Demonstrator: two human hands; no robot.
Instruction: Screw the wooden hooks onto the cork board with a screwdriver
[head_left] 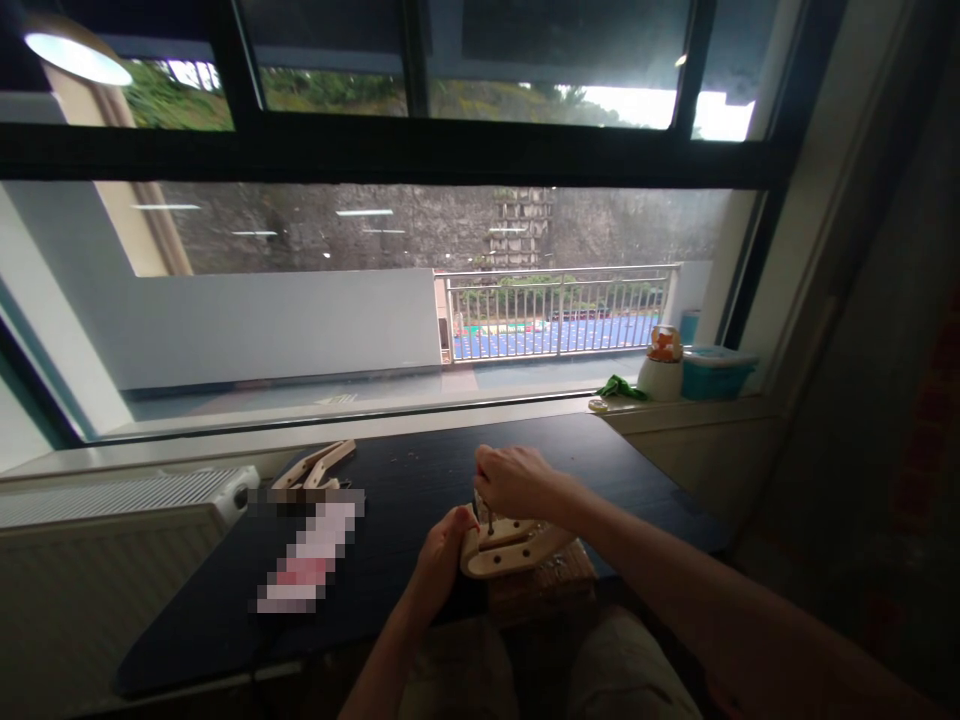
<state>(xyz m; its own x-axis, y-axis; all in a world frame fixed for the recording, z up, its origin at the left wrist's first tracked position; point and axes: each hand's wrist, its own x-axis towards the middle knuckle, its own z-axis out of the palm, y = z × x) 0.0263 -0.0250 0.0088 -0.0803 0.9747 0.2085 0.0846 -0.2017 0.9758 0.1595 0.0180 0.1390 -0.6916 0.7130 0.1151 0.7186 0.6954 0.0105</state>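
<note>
A pale wooden piece with holes (517, 548) lies at the near edge of the dark table (390, 500), resting on a brown wooden block (544, 592). My left hand (442, 558) grips the piece's left end, fingers curled round it. My right hand (514, 482) is closed in a pinch above the piece, holding a thin tool (489, 518) that points down into one of the holes; I cannot make out what kind of tool it is.
More pale wooden parts (311, 468) lie at the table's far left, beside a blurred-out patch. A white radiator (112, 500) stands to the left. On the window sill at the right sit a white cup (661, 372), a teal box (716, 372) and a green cloth (621, 388).
</note>
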